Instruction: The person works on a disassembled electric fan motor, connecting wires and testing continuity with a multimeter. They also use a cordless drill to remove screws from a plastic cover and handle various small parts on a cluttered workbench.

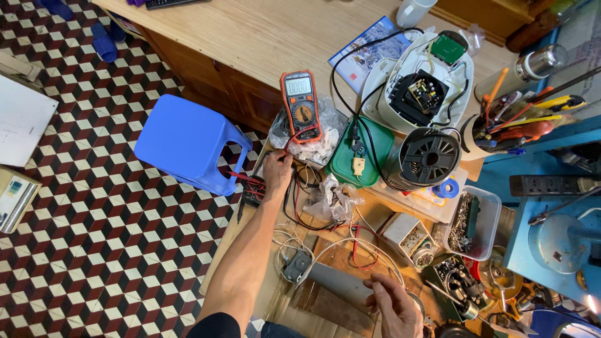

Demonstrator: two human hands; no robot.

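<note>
My left hand (276, 169) reaches out over the cluttered bench and pinches the red and black test leads (294, 188) just below an orange multimeter (300, 105), which lies on a crumpled plastic bag. My right hand (393, 308) is close to me at the bottom edge, fingers curled around a thin white wire (350, 247) that loops over a grey metal plate (341, 281). A small grey part (295, 266) sits on the wires between the two hands.
An opened white appliance housing (419, 87) with a circuit board, a round motor (429, 159), a green lid (360, 153), trays of small parts (472, 222), and a tool cup (494, 128) crowd the right. A blue plastic stool (184, 144) stands on the chequered floor at left.
</note>
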